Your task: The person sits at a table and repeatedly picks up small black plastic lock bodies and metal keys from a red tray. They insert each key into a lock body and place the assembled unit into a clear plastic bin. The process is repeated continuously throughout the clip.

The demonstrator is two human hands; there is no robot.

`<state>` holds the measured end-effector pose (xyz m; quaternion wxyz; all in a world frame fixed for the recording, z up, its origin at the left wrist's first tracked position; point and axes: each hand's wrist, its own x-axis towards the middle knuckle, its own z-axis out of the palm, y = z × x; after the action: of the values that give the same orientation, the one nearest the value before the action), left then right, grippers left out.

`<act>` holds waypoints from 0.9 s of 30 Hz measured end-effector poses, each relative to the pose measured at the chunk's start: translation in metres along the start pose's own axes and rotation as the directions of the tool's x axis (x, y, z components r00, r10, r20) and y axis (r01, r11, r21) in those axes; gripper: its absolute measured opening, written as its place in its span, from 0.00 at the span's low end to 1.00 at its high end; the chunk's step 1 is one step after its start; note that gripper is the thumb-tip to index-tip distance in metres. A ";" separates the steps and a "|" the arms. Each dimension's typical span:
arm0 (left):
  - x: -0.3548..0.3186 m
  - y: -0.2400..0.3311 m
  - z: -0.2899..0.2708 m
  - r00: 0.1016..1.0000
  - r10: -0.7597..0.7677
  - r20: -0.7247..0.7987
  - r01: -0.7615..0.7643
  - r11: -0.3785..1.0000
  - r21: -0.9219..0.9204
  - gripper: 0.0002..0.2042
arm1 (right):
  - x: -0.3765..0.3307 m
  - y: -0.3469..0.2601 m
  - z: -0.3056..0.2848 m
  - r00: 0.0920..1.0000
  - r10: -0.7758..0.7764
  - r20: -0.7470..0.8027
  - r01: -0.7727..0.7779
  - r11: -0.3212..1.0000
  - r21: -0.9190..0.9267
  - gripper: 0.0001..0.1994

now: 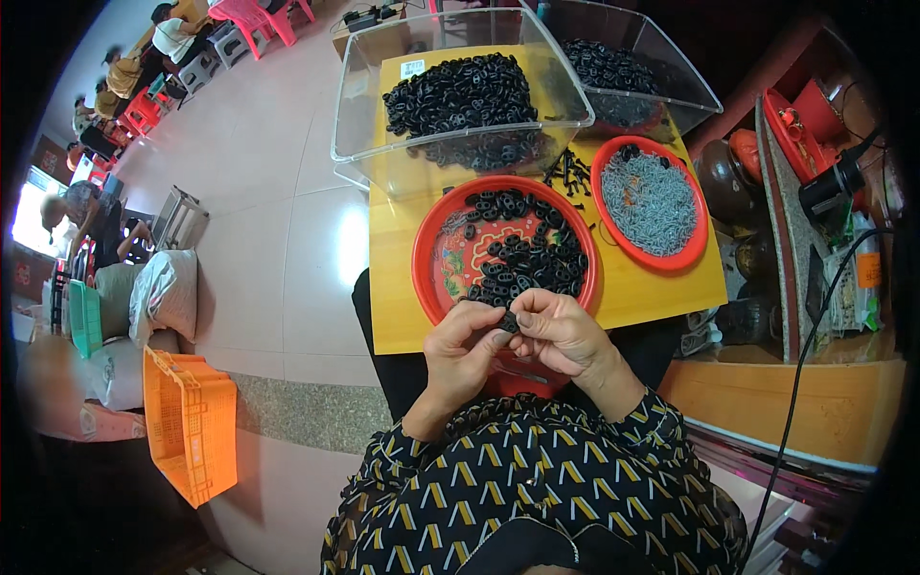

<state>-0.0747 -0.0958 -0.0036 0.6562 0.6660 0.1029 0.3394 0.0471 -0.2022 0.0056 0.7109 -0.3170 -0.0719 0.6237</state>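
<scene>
Both hands, left hand (pixel 463 350) and right hand (pixel 563 333), are pinching one small black part (pixel 509 322) at the near rim of the red tray (pixel 428 251). The tray is sitting on a yellow board (pixel 393 307) over pale tiled floor (pixel 278 220); an orange crate (pixel 192 422) is lying left of it.

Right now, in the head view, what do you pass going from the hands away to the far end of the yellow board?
Small black part pinched by both hands → red tray of black parts → clear bin of black parts.

Pale glossy tiled floor (pixel 287 192) with a speckled grey stone strip (pixel 307 412) crossing it, light glaring off the tiles. There's an orange slatted plastic crate (pixel 192 426) on the left, pink plastic stools (pixel 254 19) further back, and people sitting along the far wall.
</scene>
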 end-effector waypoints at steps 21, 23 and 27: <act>0.003 -0.013 0.003 0.993 -0.115 -0.027 0.114 0.993 -0.029 0.10 | -0.001 -0.004 0.003 0.991 -0.120 -0.066 0.102 0.969 -0.225 0.07; 0.002 -0.014 0.001 0.995 -0.101 -0.005 0.101 0.994 0.030 0.10 | -0.001 -0.004 0.001 0.990 -0.121 -0.066 0.099 0.956 -0.275 0.07; 0.005 0.002 -0.004 0.997 -0.068 0.035 0.056 0.961 0.269 0.11 | -0.010 -0.025 -0.002 0.991 -0.001 -0.135 -0.063 0.885 -0.462 0.04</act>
<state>-0.0739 -0.0902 -0.0003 0.5726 0.7524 0.1542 0.2870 0.0675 -0.2126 0.0205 0.6073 -0.5197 -0.1672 0.5772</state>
